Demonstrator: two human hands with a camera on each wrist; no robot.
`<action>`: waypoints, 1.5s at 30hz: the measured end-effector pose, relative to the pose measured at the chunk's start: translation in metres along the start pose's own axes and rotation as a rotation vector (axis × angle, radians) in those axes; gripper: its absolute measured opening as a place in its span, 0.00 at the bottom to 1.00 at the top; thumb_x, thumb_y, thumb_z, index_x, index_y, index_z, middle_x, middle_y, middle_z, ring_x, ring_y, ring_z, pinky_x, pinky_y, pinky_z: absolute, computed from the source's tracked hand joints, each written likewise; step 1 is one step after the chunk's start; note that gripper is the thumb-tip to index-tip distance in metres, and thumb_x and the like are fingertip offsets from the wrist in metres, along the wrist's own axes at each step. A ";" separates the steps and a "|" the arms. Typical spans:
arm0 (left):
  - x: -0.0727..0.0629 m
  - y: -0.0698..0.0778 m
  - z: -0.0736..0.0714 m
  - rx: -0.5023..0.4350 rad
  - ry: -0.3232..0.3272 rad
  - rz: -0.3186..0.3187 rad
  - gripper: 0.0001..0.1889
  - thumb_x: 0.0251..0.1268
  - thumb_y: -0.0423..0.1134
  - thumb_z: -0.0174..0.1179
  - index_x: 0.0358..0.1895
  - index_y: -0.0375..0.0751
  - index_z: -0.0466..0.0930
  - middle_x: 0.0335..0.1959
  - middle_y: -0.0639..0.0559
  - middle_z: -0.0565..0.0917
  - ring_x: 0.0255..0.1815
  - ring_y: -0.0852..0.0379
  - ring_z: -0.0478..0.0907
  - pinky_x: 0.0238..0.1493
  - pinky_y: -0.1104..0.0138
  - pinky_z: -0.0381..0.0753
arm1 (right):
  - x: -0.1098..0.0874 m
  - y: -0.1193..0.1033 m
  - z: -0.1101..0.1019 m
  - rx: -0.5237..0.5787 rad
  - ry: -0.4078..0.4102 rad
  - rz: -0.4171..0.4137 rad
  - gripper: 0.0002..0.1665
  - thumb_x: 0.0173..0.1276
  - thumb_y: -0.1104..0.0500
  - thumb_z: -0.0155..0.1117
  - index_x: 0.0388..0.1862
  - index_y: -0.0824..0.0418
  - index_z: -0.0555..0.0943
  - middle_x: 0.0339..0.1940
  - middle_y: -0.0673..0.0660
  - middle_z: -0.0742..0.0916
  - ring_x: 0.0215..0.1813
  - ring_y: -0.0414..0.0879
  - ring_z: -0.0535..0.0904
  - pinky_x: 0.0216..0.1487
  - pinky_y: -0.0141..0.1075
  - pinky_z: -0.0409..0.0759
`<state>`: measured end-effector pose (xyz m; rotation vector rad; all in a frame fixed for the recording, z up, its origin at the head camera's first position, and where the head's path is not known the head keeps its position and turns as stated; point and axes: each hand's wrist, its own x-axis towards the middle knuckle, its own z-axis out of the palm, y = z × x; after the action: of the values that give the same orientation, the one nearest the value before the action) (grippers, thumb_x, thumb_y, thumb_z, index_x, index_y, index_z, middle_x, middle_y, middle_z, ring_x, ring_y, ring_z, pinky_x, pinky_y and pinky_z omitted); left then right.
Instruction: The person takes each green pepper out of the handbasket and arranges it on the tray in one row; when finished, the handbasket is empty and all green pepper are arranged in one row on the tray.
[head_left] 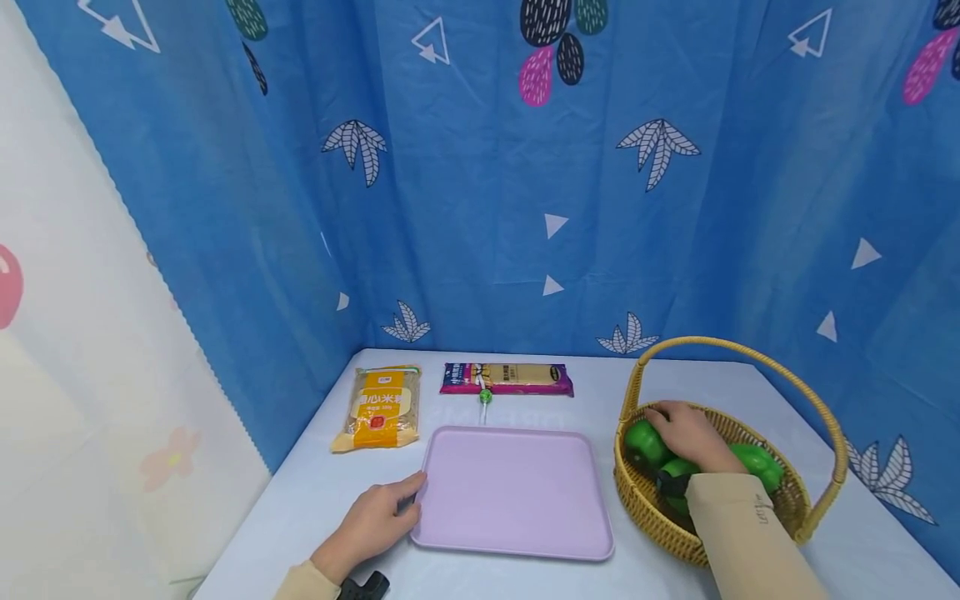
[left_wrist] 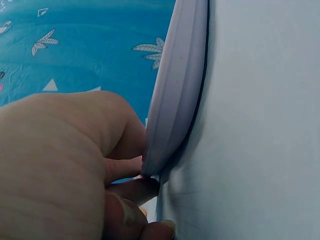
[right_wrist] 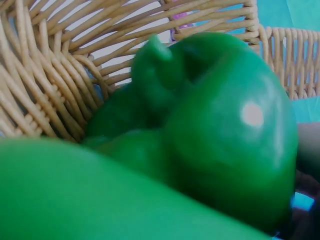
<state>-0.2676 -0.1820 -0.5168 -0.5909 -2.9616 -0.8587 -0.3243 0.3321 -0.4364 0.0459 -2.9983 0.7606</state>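
On the white table lies a lilac tray (head_left: 513, 492). My left hand (head_left: 375, 518) touches its left edge with thumb and forefinger, and the left wrist view shows the tray's side wall (left_wrist: 177, 90) against the fingertips. My right hand (head_left: 690, 433) reaches into a wicker basket (head_left: 660, 533) with a tall handle. Its fingers hold a green bell pepper (head_left: 645, 443) at the basket's left side. In the right wrist view this pepper (right_wrist: 230, 130) fills the middle, with the fingers partly seen at the right edge. More green peppers (head_left: 757, 465) lie under and beside the hand.
At the back left is a yellow bag of grain (head_left: 384, 408). A long purple-and-yellow packet (head_left: 510, 379) lies behind the tray, with a green lollipop (head_left: 486, 397) in front of it. Blue patterned curtain (head_left: 487, 208) hangs behind the table; the basket handle (head_left: 813, 400) arches up at the right.
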 end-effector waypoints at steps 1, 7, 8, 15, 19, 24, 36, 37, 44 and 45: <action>0.000 0.000 0.000 0.001 0.000 0.004 0.26 0.70 0.44 0.61 0.69 0.39 0.78 0.68 0.50 0.81 0.69 0.47 0.77 0.67 0.48 0.79 | 0.000 0.000 0.000 0.001 0.012 0.002 0.28 0.83 0.49 0.49 0.66 0.71 0.76 0.58 0.73 0.83 0.52 0.63 0.82 0.47 0.54 0.82; 0.000 0.002 -0.001 -0.005 -0.010 -0.005 0.26 0.71 0.45 0.61 0.70 0.40 0.77 0.68 0.51 0.81 0.70 0.47 0.77 0.67 0.48 0.79 | 0.002 0.000 0.002 -0.008 0.115 -0.043 0.14 0.78 0.59 0.56 0.50 0.69 0.81 0.45 0.67 0.86 0.41 0.55 0.80 0.38 0.48 0.81; 0.000 0.002 -0.002 -0.010 -0.013 -0.009 0.27 0.71 0.45 0.61 0.70 0.40 0.77 0.68 0.51 0.80 0.70 0.47 0.77 0.67 0.47 0.79 | 0.002 0.000 0.002 -0.015 0.114 -0.050 0.13 0.77 0.60 0.56 0.50 0.68 0.82 0.45 0.67 0.86 0.41 0.55 0.80 0.38 0.49 0.81; -0.001 0.001 -0.001 -0.018 -0.009 0.007 0.26 0.71 0.44 0.60 0.69 0.39 0.77 0.68 0.51 0.81 0.70 0.46 0.76 0.67 0.47 0.79 | -0.003 -0.007 0.001 0.007 -0.018 -0.052 0.23 0.75 0.48 0.59 0.56 0.64 0.84 0.51 0.64 0.88 0.45 0.53 0.82 0.42 0.50 0.84; 0.000 0.001 -0.002 -0.015 -0.010 0.003 0.26 0.71 0.44 0.60 0.70 0.40 0.77 0.68 0.52 0.81 0.70 0.48 0.76 0.67 0.48 0.79 | -0.006 -0.008 0.003 0.047 -0.078 -0.085 0.35 0.68 0.36 0.68 0.59 0.62 0.83 0.55 0.62 0.87 0.54 0.56 0.84 0.50 0.55 0.86; 0.000 0.000 -0.001 -0.011 -0.015 -0.003 0.26 0.72 0.45 0.60 0.70 0.40 0.77 0.69 0.52 0.80 0.71 0.48 0.76 0.68 0.48 0.78 | -0.007 -0.008 0.002 0.058 -0.113 -0.165 0.32 0.63 0.47 0.74 0.58 0.66 0.81 0.53 0.62 0.87 0.50 0.53 0.83 0.47 0.51 0.86; 0.000 0.000 -0.002 -0.018 -0.017 -0.011 0.26 0.72 0.45 0.60 0.71 0.41 0.76 0.69 0.52 0.80 0.71 0.47 0.76 0.68 0.47 0.78 | -0.006 -0.009 -0.006 0.016 -0.023 -0.058 0.23 0.72 0.52 0.59 0.55 0.68 0.80 0.49 0.66 0.86 0.44 0.54 0.82 0.40 0.48 0.84; 0.000 0.000 -0.002 -0.018 -0.017 -0.013 0.26 0.72 0.46 0.60 0.71 0.41 0.76 0.69 0.53 0.80 0.71 0.47 0.76 0.68 0.47 0.78 | -0.005 -0.008 -0.006 0.018 -0.021 -0.041 0.23 0.72 0.52 0.58 0.56 0.69 0.79 0.51 0.67 0.86 0.44 0.55 0.82 0.40 0.48 0.84; -0.001 0.001 -0.003 -0.029 -0.025 -0.013 0.27 0.72 0.46 0.60 0.71 0.41 0.76 0.69 0.51 0.80 0.71 0.45 0.76 0.69 0.46 0.77 | -0.004 -0.003 -0.006 0.033 0.035 0.058 0.28 0.77 0.53 0.50 0.63 0.73 0.75 0.59 0.76 0.81 0.52 0.66 0.81 0.46 0.57 0.82; -0.001 0.001 -0.003 -0.030 -0.030 -0.016 0.27 0.72 0.46 0.60 0.71 0.41 0.76 0.70 0.52 0.79 0.71 0.46 0.75 0.69 0.46 0.77 | -0.004 -0.002 -0.006 0.034 0.044 0.069 0.27 0.77 0.53 0.50 0.63 0.73 0.75 0.59 0.76 0.81 0.51 0.65 0.81 0.45 0.56 0.82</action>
<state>-0.2671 -0.1833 -0.5137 -0.5869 -2.9890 -0.9045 -0.3200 0.3333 -0.4302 -0.0730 -2.9593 0.8074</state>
